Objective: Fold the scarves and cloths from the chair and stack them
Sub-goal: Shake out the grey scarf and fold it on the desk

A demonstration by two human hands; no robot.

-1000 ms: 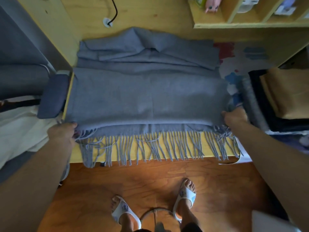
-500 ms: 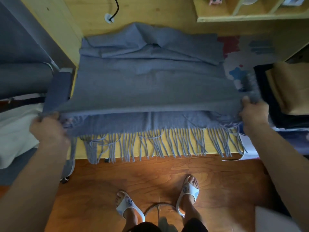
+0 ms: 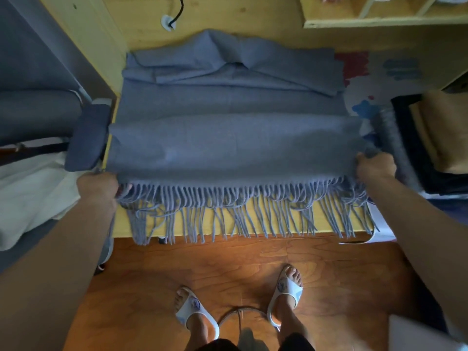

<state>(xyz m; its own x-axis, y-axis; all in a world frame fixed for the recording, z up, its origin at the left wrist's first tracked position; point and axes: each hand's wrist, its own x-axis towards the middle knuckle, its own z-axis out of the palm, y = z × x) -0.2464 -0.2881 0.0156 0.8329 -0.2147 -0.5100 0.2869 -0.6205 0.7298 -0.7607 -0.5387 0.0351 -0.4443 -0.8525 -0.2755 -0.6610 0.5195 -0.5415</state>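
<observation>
A grey-blue fringed scarf lies in wide folds across the yellow wooden desk, its fringe hanging over the near edge. My left hand grips the scarf's near left corner. My right hand grips the near right corner. A folded layer lies flat on top between my hands, its fringe laid over the lower fringe. At the right sits a stack of folded cloths, tan on top of dark ones.
A chair with a dark armrest and a white cloth on it stands at the left. A wooden shelf hangs at the back right. A cable enters the desk at the back. My slippered feet stand on the wooden floor.
Both hands had lifted the scarf's folded edge up and spread it wide; now they have lowered it onto the desk, with the top fringe lying over the lower fringe.
</observation>
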